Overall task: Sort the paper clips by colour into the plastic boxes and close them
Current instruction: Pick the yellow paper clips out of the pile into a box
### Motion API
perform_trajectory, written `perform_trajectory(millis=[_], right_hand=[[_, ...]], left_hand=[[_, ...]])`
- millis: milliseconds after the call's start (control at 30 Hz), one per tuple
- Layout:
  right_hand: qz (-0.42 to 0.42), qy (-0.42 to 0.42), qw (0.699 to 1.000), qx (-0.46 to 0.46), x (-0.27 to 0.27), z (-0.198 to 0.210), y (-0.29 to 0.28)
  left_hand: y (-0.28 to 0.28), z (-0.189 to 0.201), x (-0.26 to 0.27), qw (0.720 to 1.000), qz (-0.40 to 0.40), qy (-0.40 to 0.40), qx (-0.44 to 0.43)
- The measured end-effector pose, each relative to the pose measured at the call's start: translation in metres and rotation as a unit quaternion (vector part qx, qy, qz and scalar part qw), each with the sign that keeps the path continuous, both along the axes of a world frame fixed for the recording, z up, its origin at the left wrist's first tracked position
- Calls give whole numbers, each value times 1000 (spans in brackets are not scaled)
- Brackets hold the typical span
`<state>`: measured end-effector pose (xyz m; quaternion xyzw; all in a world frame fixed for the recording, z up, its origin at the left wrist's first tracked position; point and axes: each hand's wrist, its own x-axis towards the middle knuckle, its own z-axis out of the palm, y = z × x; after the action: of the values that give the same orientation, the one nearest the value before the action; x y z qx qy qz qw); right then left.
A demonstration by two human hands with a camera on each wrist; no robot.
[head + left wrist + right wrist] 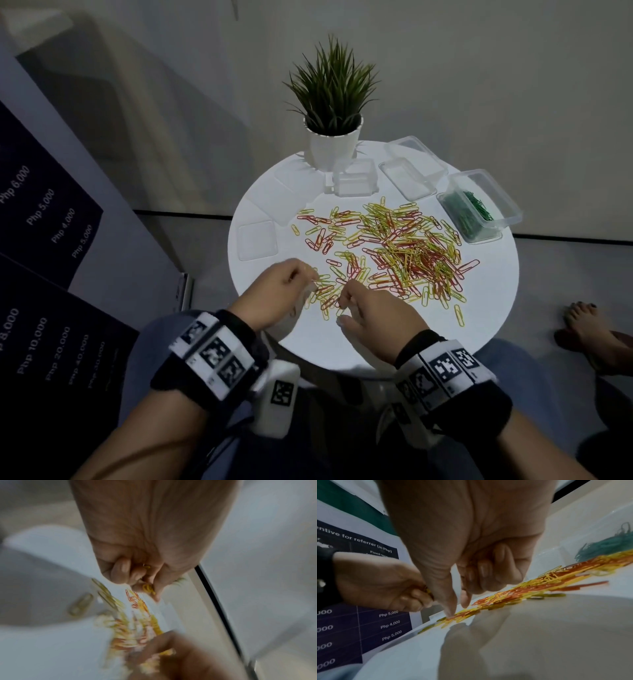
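A spread of red and yellow paper clips (394, 250) covers the middle of the round white table (486, 308). My left hand (310, 277) hovers at the pile's near left edge, fingers curled round a small bunch of yellow clips (148, 588). My right hand (342, 301) is just beside it, thumb and forefinger pointing down. The thumb tip (451, 614) touches the clips, a small gap separates it from the forefinger, and the other fingers are curled in. A clear box (510, 219) at the right holds green clips (466, 212). Two empty clear boxes (356, 178) (407, 178) stand at the back.
A potted plant (332, 137) stands at the table's far edge behind the boxes. Flat clear lids (257, 240) (294, 185) lie on the table's left side. A printed poster (41, 222) leans at the left. Someone's bare foot (589, 329) is on the floor at the right.
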<state>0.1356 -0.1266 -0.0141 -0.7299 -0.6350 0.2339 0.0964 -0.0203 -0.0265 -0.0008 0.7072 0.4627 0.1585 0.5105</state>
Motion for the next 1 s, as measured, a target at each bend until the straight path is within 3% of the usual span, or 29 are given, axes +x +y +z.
perform_trajectory(millis=[67,133,233,367,467,500,533,567,600,667,733,767,800,833,867,933,1000], right_hand=[[15,-32,999,-7,-3,3,3],[26,-47,999,0,-5,3,5],[19,-42,999,-3,-4,3,7],[12,-29,999,-35,5,-2,11],[-47,160,985,-55,9,0,11],[-104,271,955,-60,11,2,11],[-172,409,894,-59,13,3,11],[-225,531,814,-64,14,4,12],[-249,612,747,-73,15,5,13],[-251,652,711,-86,14,6,17],[-245,623,738,-80,9,9,23],[-223,574,786,-61,5,12,26],[-184,491,851,-37,1,15,29],[-126,376,918,-14,-1,17,32],[-64,258,964,6,-3,17,38],[15,79,997,11,-4,20,52],[49,-25,998,-1,-7,25,70]], left_hand=[[6,5,1,979,83,-117,-148],[11,10,4,925,138,-217,-279],[16,14,3,881,158,-262,-361],[19,9,-1,896,123,-226,-361],[20,2,-9,947,89,-151,-269],[21,1,-12,967,74,-107,-221],[22,0,-15,982,61,-57,-168],[22,-2,-18,993,44,-8,-111],[23,-3,-22,998,20,36,-54],[25,-6,-29,992,-35,108,49],[24,-6,-35,980,-71,163,95],[23,-7,-37,974,-88,180,102],[23,-7,-38,970,-108,188,105],[23,-7,-39,966,-128,196,108],[22,-6,-39,961,-150,201,115],[23,-5,-38,949,-190,217,127],[25,-7,-37,938,-220,230,141]])
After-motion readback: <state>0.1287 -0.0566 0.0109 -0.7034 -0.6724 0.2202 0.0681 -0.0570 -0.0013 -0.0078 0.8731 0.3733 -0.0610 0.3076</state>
